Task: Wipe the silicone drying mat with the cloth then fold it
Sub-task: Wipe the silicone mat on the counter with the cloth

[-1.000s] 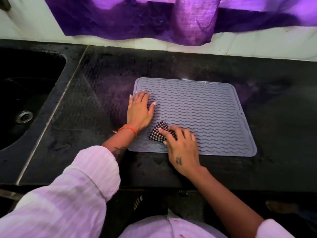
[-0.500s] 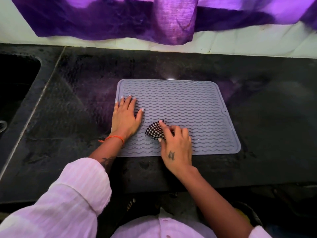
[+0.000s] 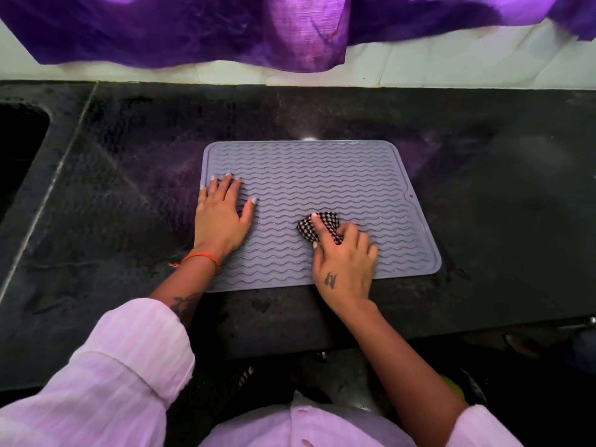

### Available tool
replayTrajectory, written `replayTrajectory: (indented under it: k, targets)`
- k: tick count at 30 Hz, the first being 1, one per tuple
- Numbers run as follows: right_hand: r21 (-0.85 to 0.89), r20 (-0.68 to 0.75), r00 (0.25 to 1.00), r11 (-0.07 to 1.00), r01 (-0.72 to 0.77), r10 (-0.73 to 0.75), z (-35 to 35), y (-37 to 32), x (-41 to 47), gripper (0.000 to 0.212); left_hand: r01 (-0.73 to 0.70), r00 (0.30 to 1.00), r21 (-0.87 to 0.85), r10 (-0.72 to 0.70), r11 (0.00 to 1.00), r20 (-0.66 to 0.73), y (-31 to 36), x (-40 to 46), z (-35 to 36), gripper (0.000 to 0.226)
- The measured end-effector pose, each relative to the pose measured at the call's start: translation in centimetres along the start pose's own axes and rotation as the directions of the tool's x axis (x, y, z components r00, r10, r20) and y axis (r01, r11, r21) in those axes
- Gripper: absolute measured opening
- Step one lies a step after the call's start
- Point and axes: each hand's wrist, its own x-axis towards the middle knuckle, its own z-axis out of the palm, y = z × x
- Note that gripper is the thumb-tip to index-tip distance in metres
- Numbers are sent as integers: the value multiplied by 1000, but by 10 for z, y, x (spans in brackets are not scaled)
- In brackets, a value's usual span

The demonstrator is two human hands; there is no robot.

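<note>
The silicone drying mat (image 3: pixel 322 188) is laid flat on the dark table (image 3: pixel 500 204), with its near edge close to the table's near edge, so that the whole ribbed surface can be reached without leaning. It is judged that the left hand (image 3: pixel 222 217) is placed on the mat to anchor it: the hand is spread open, palm down, fingers straight and pressed onto the ridges near the mat's left edge, with the wrist crossing the near-left corner, so that the light silicone is kept from sliding under the rubbing. Nothing is gripped by this hand. The checked cloth (image 3: pixel 317 225) is bunched into a small wad and is pinched by the right hand (image 3: pixel 343 262), whose fingers are curled round it, with the forefinger laid on top to press it down; a wad of this kind is probably held so that pressure can be put into the grooves. The cloth lies on the mat right of centre, toward the near side, well apart from the left hand. The wiping step is judged to be in hand, since the mat is not yet folded. A sink (image 3: pixel 19 150) is seen at the far left, and a purple curtain (image 3: pixel 193 27) hangs above the far wall.
</note>
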Motion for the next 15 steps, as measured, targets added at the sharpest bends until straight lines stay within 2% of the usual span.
replayTrajectory:
  k: [2, 4, 5, 8, 11, 13, 15]
  targets:
    - [44, 39, 999, 999, 24, -26, -3, 2, 4, 51, -1, 1000, -4, 1, 1000, 1, 0, 0, -1, 56]
    - [166, 94, 996, 986, -11, -5, -8, 11, 10, 51, -4, 1000, -1, 4, 1000, -2, 1, 0, -1, 56]
    - [205, 77, 997, 978, -35, 20, -10, 16, 12, 51, -6, 1000, 2, 6, 1000, -6, 0, 0, 0, 56]
    - [133, -9, 998, 989, -61, 63, -7, 23, 7, 51, -17, 1000, 5, 17, 1000, -11, 0, 0, 1, 54]
    - [62, -16, 1000, 998, -16, 17, -3, 23, 6, 52, -11, 1000, 3, 11, 1000, -7, 1, 0, 0, 55]
    - [132, 33, 999, 991, 8, -13, -7, 29, 12, 50, -10, 1000, 0, 10, 1000, 0, 1, -1, -1, 55]
    - [244, 80, 997, 969, -32, 13, -12, 40, 18, 47, -12, 1000, 1, 12, 1000, 4, 0, -1, 0, 55]
